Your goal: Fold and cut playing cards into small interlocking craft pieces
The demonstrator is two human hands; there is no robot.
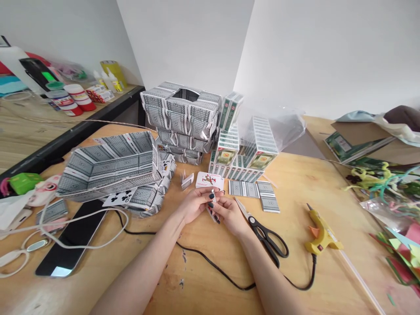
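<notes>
My left hand (197, 204) and my right hand (229, 214) meet near the middle of the wooden table. Both are closed on one small folded playing card (212, 197), mostly hidden by the fingers. Just beyond them lies a joker card (210, 180), face up. To its left stands a small folded card piece (187, 180). Grey-backed cards (244, 189) lie to the right of the joker, with more of them (269, 202) beside. Black-handled scissors (265, 234) rest next to my right forearm, blades towards the cards.
A yellow glue gun (321, 234) with a black cord lies right. Behind are stacked card-woven boxes (183, 113) and green card packs (243, 153). A card-woven tray (111, 164), a phone (72, 240) and white cables are left. Coloured scraps (402, 253) lie far right.
</notes>
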